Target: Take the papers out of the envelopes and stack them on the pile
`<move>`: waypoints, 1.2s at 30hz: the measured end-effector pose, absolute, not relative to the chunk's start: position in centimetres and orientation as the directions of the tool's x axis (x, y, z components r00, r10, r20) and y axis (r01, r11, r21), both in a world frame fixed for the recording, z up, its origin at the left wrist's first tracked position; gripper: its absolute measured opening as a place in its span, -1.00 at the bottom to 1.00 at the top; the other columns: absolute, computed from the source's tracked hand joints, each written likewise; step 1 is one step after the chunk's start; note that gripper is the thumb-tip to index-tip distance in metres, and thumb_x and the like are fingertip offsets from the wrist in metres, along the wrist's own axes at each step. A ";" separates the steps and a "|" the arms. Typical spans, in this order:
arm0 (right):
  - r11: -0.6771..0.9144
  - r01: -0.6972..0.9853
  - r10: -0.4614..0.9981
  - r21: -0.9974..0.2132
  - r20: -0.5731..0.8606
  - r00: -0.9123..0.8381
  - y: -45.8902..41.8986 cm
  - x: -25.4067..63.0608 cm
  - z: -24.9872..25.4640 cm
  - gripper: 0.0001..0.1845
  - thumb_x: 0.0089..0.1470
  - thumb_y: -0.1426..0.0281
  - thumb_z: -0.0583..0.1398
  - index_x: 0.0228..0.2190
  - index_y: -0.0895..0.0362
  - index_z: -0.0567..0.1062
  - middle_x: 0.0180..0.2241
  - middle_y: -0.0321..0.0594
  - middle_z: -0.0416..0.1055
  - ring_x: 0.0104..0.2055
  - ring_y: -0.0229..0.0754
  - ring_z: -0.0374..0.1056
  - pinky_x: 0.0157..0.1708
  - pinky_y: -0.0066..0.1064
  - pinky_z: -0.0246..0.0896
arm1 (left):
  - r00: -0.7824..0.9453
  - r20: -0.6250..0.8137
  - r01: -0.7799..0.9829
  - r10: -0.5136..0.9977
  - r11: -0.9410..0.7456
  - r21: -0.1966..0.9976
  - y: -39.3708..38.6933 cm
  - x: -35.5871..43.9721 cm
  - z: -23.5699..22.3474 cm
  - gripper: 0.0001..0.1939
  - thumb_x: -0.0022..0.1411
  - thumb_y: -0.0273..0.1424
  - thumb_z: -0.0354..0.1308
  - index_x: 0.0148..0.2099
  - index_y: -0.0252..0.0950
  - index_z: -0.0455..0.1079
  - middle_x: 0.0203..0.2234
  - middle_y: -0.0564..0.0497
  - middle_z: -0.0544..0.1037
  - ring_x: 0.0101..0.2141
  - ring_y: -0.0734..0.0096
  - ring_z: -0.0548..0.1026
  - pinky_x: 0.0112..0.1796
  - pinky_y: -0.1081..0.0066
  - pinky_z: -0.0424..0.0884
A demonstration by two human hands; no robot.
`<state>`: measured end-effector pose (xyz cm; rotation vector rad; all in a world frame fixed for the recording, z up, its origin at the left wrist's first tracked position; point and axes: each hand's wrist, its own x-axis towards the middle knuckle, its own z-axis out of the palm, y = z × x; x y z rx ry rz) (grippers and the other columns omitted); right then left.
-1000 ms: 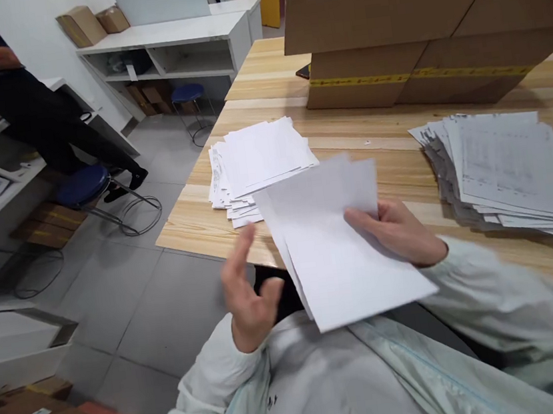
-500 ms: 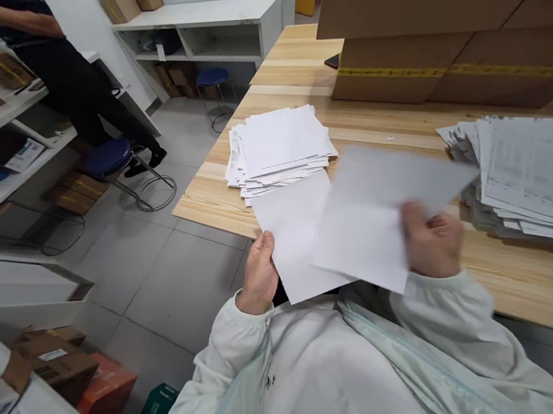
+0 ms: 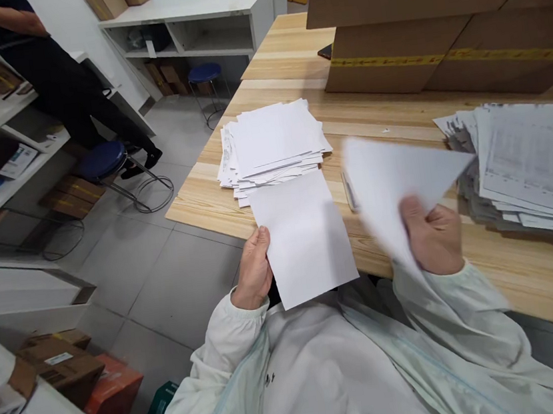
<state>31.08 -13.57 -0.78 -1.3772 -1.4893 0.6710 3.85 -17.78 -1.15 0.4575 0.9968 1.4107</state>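
Note:
My left hand point(image 3: 254, 268) pinches the left edge of a blank white sheet of paper point(image 3: 308, 247), thumb on top. The sheet's far end meets the front of a stack of papers point(image 3: 276, 141) on the table's left corner. Farther right, my right hand point(image 3: 434, 233) is closed on another white sheet point(image 3: 393, 172), which is bent and smeared by motion. Beyond that hand lies a second, thicker pile of printed papers point(image 3: 536, 162) with uneven edges. A slim pen-like object point(image 3: 350, 191) rests on the wood beside the right-hand sheet, partly covered by it.
Large cardboard boxes point(image 3: 389, 55) with yellow tape stand at the back of the wooden table point(image 3: 204, 189). A dark flat object point(image 3: 325, 52) lies beside them. Left on the floor are blue stools point(image 3: 102, 159) and a person point(image 3: 69, 78) by white shelves. Boxes point(image 3: 62, 367) sit lower left.
My left hand has taken hold of a sheet's left edge. My right hand has drawn another sheet away to the right, leaving the two sheets apart. The view has shifted.

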 end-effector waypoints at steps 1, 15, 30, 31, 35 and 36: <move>0.203 0.473 0.945 -0.857 0.299 0.135 -13.8 30.0 -0.7 -0.42 0.21 -0.01 0.12 -0.67 0.06 0.14 -0.73 -0.41 -0.02 -0.68 -0.37 -0.13 -0.66 -0.39 -0.26 | -0.129 -0.291 -0.589 0.948 0.162 0.791 -17.8 4.1 -1.0 -0.50 0.08 -0.08 0.40 -0.06 -0.34 0.54 -0.12 -0.15 0.67 0.05 0.12 0.56 0.15 0.21 0.40; 0.488 0.136 0.843 -0.862 0.506 0.184 -12.9 24.8 1.4 -0.52 -0.08 0.01 0.39 -0.21 0.04 0.50 -0.25 -0.20 0.51 -0.26 -0.17 0.42 -0.27 -0.32 0.36 | -0.034 0.131 -0.165 0.991 -0.135 0.977 -17.4 3.9 3.6 -0.53 0.19 0.05 0.23 -0.19 -0.27 0.59 -0.41 0.01 0.62 -0.39 0.36 0.51 -0.35 0.39 0.45; 0.348 -0.050 0.935 -0.936 0.343 0.091 -11.2 23.0 0.0 -0.63 -0.03 0.07 0.38 -0.29 0.07 0.58 -0.24 -0.16 0.60 -0.16 -0.07 0.51 -0.09 -0.18 0.43 | -0.174 0.298 -0.077 0.939 -0.314 0.946 -14.2 4.5 2.1 -0.59 0.19 -0.03 0.27 -0.09 -0.22 0.55 -0.25 -0.01 0.62 -0.20 0.30 0.53 -0.12 0.37 0.43; 0.357 -0.053 0.932 -0.932 0.352 0.091 -11.2 22.8 0.3 -0.62 -0.03 0.05 0.38 -0.29 0.06 0.58 -0.26 -0.17 0.60 -0.15 -0.07 0.50 -0.09 -0.19 0.43 | -0.183 0.294 -0.078 0.938 -0.312 0.947 -14.2 4.6 2.2 -0.60 0.20 -0.03 0.26 -0.09 -0.22 0.55 -0.27 0.00 0.61 -0.23 0.31 0.52 -0.15 0.38 0.42; 0.425 -0.031 0.900 -0.905 0.419 0.118 -11.4 22.5 2.1 -0.63 -0.03 0.02 0.37 -0.36 0.05 0.56 -0.33 -0.19 0.58 -0.18 -0.06 0.50 -0.13 -0.19 0.44 | -0.258 0.342 -0.028 0.904 -0.361 0.932 -14.0 4.8 3.3 -0.59 0.22 0.00 0.22 -0.17 -0.24 0.55 -0.35 0.01 0.59 -0.29 0.33 0.50 -0.21 0.38 0.41; 0.451 -0.024 0.887 -0.892 0.445 0.126 -11.4 22.6 2.5 -0.63 -0.04 0.02 0.38 -0.37 0.05 0.56 -0.35 -0.20 0.56 -0.20 -0.07 0.50 -0.15 -0.20 0.45 | -0.276 0.377 -0.006 0.884 -0.393 0.919 -13.9 4.8 3.6 -0.59 0.23 0.01 0.22 -0.17 -0.24 0.54 -0.36 0.02 0.58 -0.28 0.33 0.50 -0.20 0.38 0.41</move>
